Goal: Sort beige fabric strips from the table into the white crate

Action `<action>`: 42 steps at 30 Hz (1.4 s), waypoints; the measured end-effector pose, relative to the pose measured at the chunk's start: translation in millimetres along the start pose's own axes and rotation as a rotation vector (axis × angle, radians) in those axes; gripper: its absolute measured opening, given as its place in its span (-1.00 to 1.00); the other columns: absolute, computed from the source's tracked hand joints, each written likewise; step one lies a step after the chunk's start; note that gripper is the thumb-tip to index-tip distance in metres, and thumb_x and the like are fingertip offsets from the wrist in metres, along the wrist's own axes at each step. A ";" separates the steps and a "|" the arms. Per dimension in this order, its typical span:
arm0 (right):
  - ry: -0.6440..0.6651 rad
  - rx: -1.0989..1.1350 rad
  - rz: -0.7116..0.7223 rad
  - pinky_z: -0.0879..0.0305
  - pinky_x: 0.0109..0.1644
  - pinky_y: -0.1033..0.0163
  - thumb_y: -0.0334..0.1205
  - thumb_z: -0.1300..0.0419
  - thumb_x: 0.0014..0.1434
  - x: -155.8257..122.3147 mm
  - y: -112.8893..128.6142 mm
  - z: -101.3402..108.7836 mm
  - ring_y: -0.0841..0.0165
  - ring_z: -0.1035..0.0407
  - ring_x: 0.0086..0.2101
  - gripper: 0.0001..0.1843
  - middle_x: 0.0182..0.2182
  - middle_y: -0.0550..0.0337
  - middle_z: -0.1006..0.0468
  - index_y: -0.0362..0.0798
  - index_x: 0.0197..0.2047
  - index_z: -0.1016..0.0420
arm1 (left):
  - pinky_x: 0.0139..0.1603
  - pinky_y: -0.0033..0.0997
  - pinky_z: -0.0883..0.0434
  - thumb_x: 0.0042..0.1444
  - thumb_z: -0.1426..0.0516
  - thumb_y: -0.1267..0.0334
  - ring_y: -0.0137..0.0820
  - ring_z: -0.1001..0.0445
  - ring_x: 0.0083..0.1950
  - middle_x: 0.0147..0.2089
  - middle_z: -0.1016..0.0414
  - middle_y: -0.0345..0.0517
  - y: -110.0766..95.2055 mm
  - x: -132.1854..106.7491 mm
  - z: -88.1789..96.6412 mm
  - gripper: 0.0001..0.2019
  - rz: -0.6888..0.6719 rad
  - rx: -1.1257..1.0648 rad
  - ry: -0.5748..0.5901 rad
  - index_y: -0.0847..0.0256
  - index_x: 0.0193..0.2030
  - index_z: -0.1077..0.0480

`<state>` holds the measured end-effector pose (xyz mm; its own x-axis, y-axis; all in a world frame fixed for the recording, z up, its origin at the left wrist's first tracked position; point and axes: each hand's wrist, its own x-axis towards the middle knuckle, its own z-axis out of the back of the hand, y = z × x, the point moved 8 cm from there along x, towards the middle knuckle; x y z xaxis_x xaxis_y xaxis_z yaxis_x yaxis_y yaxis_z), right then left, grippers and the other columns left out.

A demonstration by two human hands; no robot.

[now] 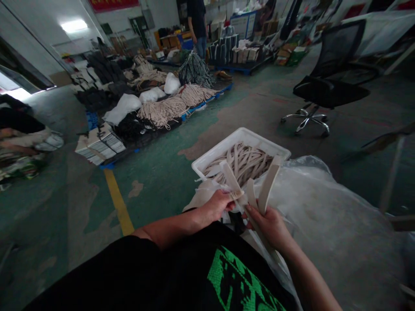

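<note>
Green paint covers the concrete floor [155, 172], worn down to grey in patches. At the far left edge lies a heap of cloth and packets [19, 142], too blurred to tell apart. Next comes a yellow floor line [118, 201], then flat paper stacks [100, 144] at the near end of a row of blue pallets [207, 100], which also carry pale cord bundles [168, 108] and white sacks [125, 106]. Far behind them a person in dark clothes [197, 26] stands among boxes. Low in the middle, above a black shirt with a green print [240, 280], the left hand [218, 205] is closed on the lower end of a beige strip [231, 177], pinched between thumb and fingers so that it stands tilted up and away (its top end overlaps the tray in this view). Behind it sits a white plastic tray [227, 144] holding a loose pile of strips [246, 162] of the same kind. Just beside the left hand, the right hand [270, 226] is closed around a pair of strips [269, 183], which rise past the tray's near right corner. Whether the two hands touch cannot be told. A crumpled clear plastic sheet [324, 216] spreads to the right of them, reaching up to the tray. Well apart, at the upper right, a black office chair [327, 82] stands on the floor.
</note>
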<state>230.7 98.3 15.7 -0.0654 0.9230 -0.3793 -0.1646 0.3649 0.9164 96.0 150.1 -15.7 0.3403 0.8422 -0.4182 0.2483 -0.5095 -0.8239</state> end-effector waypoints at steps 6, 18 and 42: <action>0.101 -0.043 0.029 -0.40 -0.51 0.23 0.42 -0.22 0.00 -4.6 0.6 1.4 0.32 -0.42 -0.57 -0.36 -0.48 0.10 -0.59 -0.06 -0.30 -0.45 | -0.59 -0.48 0.17 -0.46 -0.41 -0.31 -0.62 -0.01 -0.67 -0.71 -0.14 -0.35 -16.6 6.5 23.0 -0.35 -0.045 0.006 -0.123 0.21 -0.60 -0.26; -0.002 -0.217 0.079 -0.34 -0.54 0.24 0.28 -0.17 0.05 -1.5 13.6 -0.1 0.31 -0.40 -0.62 -0.52 -0.58 0.13 -0.55 -0.01 -0.41 -0.41 | -0.61 -0.48 0.15 -0.43 -0.41 -0.29 -0.63 -0.02 -0.66 -0.71 -0.13 -0.35 -12.6 1.2 22.7 -0.36 -0.050 -0.032 -0.164 0.20 -0.62 -0.23; -0.053 -0.310 0.095 -0.33 -0.46 0.25 0.21 -0.18 0.04 -3.4 8.4 6.7 0.22 -0.44 -0.50 -0.53 -0.55 0.10 -0.58 -0.08 -0.41 -0.57 | -0.61 -0.49 0.12 -0.44 -0.43 -0.27 -0.63 -0.03 -0.65 -0.69 -0.13 -0.36 -5.1 2.3 29.9 -0.37 -0.055 -0.014 -0.192 0.20 -0.59 -0.26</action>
<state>236.1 99.1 25.6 -0.0449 0.9591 -0.2795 -0.4530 0.2298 0.8614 68.4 159.9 -23.9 0.1469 0.8862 -0.4393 0.2749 -0.4632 -0.8425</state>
